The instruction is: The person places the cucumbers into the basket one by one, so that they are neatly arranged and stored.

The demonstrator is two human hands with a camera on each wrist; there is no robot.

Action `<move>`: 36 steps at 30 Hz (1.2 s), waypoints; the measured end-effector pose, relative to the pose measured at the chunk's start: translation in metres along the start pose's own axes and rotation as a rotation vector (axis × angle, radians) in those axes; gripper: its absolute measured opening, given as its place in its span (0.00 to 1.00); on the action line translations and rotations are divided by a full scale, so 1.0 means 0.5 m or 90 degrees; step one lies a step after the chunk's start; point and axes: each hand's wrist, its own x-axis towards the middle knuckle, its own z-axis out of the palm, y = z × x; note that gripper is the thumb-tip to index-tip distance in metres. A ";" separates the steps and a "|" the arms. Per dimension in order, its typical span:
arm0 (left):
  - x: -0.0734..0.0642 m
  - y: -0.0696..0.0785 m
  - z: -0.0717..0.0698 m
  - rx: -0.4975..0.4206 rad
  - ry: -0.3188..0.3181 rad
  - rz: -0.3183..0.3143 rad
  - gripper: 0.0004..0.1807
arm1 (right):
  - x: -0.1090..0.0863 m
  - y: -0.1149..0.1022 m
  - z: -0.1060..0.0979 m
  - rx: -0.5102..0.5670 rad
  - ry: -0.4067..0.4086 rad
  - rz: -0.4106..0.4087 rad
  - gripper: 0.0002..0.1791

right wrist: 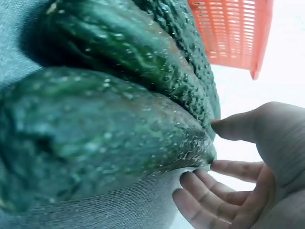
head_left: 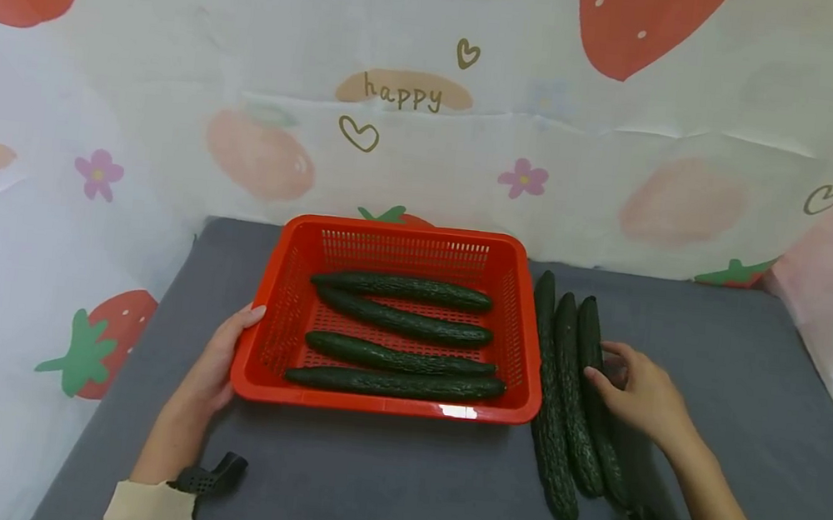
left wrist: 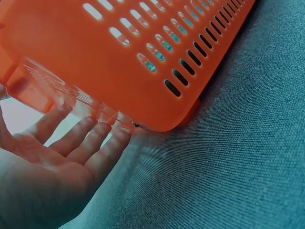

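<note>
Nearest, behind both grips, cream sleeves [head_left: 147, 510] and black straps [head_left: 203, 478] are seen at the wrists, over a grey table [head_left: 364, 489]. Right hand [head_left: 640, 392] is kept loosely parted: thumb tip is placed over the outer cuke [head_left: 601, 433], index tip at that cuke's right side, the other fingers slightly bent; a gap is left between thumb and fingers, and no firm hold can be made out. In the right wrist view, thumb and index tips are seen near the cuke's far end. Left of that grip, the middle cuke [head_left: 575, 397] and inner cuke [head_left: 550, 415] are laid alongside, all three running away from the person; the inner one is placed just beside the basket [head_left: 387, 405]. By the left hand [head_left: 222, 352] the basket's left rim is gripped, thumb on top, fingertips under it from outside. The red, slotted basket is set between the grips. Four cukes [head_left: 404, 385] are laid crosswise in it: two nearer than the left thumb, one about level, one beyond. Past both grips, a pale backdrop [head_left: 411, 159] is seen, printed with strawberries [head_left: 650, 27], flowers [head_left: 97, 175] and "happy".
</note>
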 end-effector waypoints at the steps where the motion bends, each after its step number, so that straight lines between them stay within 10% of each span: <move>1: 0.000 0.001 0.001 0.000 0.000 -0.002 0.20 | -0.002 0.002 0.001 0.001 -0.009 0.008 0.37; 16: 0.008 0.006 0.002 -0.010 -0.009 -0.010 0.21 | 0.001 0.006 -0.020 0.023 -0.129 0.073 0.42; 36: -0.003 0.008 0.001 -0.034 -0.007 -0.007 0.18 | -0.024 0.009 -0.020 0.067 -0.114 0.092 0.36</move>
